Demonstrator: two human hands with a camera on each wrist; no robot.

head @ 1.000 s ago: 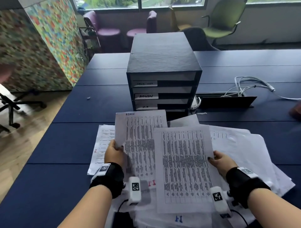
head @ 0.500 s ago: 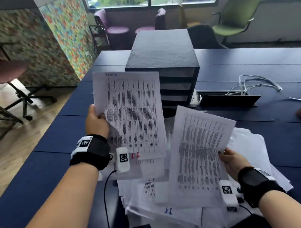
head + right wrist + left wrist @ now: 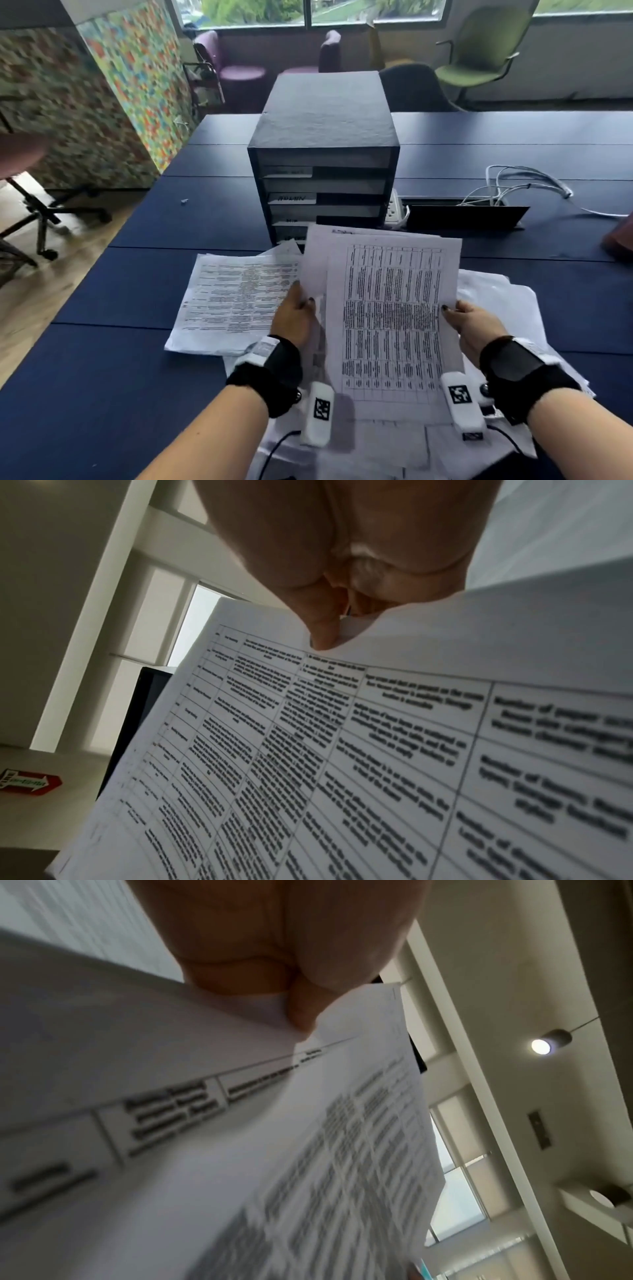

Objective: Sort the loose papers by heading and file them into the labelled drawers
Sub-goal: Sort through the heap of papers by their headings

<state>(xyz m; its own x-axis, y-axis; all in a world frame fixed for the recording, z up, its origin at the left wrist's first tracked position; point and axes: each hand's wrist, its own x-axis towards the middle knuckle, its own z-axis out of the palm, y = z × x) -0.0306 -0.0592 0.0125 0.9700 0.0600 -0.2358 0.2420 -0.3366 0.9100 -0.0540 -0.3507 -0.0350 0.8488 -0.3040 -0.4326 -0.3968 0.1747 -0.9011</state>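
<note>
Two hands [image 3: 376, 325] gripping printed sheets [image 3: 390, 318], drawer label [image 3: 292, 198] reading ADMIN

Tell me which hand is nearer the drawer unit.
Left. The left hand pinches a sheet just below the drawer unit's front; the right hand holds another sheet further right and nearer the person.

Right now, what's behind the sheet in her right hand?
Behind the front sheet sits another sheet, held by the left hand. Its print is mostly covered; the drawer unit stands beyond.
</note>
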